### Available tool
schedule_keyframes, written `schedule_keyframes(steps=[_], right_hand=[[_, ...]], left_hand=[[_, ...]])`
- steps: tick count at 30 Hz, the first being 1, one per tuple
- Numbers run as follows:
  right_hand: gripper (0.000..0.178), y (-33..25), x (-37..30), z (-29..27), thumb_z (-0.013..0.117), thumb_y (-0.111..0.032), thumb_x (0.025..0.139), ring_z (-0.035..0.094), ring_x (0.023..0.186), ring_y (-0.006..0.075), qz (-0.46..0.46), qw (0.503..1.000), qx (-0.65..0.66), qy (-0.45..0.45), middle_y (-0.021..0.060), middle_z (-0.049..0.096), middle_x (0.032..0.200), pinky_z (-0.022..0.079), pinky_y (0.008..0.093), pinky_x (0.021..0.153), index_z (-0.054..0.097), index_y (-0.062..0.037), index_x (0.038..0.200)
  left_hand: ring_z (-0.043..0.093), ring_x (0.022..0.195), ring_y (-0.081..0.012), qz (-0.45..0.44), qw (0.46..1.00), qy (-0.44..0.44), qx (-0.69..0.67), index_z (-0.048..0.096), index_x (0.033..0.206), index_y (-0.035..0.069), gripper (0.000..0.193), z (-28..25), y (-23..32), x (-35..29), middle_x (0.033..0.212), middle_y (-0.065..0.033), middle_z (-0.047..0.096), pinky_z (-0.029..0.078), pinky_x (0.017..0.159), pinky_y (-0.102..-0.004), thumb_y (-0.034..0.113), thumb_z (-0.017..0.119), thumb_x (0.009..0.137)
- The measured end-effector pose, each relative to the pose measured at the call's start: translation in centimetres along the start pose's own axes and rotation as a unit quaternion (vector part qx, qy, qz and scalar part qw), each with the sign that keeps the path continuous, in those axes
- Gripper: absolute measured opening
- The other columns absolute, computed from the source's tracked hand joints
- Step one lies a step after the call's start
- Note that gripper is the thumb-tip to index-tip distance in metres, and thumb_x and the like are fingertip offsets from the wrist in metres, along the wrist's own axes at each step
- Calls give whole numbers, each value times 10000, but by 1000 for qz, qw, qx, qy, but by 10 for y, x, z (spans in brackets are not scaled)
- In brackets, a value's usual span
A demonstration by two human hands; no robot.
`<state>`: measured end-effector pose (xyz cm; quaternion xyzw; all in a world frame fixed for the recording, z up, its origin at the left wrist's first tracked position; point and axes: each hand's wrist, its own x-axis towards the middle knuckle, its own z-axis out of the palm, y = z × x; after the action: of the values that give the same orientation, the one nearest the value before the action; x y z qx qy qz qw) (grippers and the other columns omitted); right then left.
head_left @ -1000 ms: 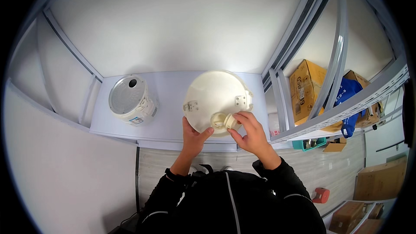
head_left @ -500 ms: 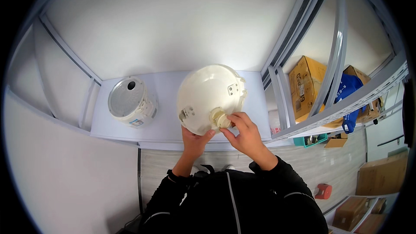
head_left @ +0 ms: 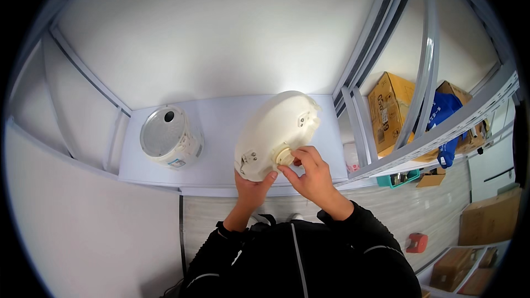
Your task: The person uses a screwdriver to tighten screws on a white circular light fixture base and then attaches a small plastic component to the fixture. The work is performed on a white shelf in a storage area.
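Observation:
A cream-white round plastic cover (head_left: 273,124) is tilted up over the bench, with small dark-holed fittings on its face. My left hand (head_left: 253,190) is closed on its lower edge, thumb in front and fingers hidden behind. Near that edge sits a round ridged cream knob (head_left: 282,155). The thumb and fingers of my right hand (head_left: 313,179) pinch the knob from the right. Whether the knob is attached to the cover or merely pressed against it, I cannot tell.
On the left of the white bench (head_left: 221,110) stands a white cylindrical container (head_left: 185,143) with a grey top and a dark round hole. Grey metal framing (head_left: 359,127) rises on the right. Beyond it are cardboard boxes (head_left: 389,110), a blue bag (head_left: 443,116) and a teal tray (head_left: 393,183).
The cover has turned, showing narrower, and shifted slightly right and toward me. Both hands moved with it, keeping their grips on the cover and knob.

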<state>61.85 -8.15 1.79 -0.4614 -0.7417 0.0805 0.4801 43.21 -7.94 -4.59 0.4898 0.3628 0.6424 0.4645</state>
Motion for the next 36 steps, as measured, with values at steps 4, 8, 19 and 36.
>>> schedule_keyframes(steps=[4, 8, 19, 36], right_hand=[[455, -1, 0, 3, 929, -181, 862, 749, 813, 253, 12, 1000, 0, 8, 125, 681, 1111, 624, 360, 676, 677, -10, 1200], [450, 2, 1, 8, 919, -198, 875, 752, 816, 258, 30, 1000, -3, -1, 129, 680, 1107, 621, 364, 673, 672, -9, 1201], [457, 4, 2, 11, 900, -185, 900, 743, 822, 274, 81, 996, 29, -24, 141, 675, 1083, 614, 378, 673, 633, -12, 1227], [409, 11, 9, 4, 869, -106, 915, 749, 839, 297, 28, 998, 45, -21, 169, 704, 1108, 627, 373, 715, 647, 8, 1239]], left_hand=[[717, 1113, -171, -33, 999, -14, -12, 670, 1335, -24, 485, -2, 1, 2, 1255, -97, 760, 580, 966, -343, 16, 864, 892], [731, 1073, -159, -36, 999, 0, -33, 707, 1294, -25, 421, 2, 4, 5, 1212, -85, 782, 588, 928, -322, -1, 851, 900], [705, 1086, -146, -38, 999, 15, 10, 667, 1356, -27, 479, 3, 7, 2, 1234, -88, 762, 578, 939, -329, 28, 834, 910], [699, 1165, -238, -50, 990, -80, 103, 653, 1397, -6, 459, -5, -3, -2, 1298, -110, 731, 553, 1007, -390, 1, 705, 941]])
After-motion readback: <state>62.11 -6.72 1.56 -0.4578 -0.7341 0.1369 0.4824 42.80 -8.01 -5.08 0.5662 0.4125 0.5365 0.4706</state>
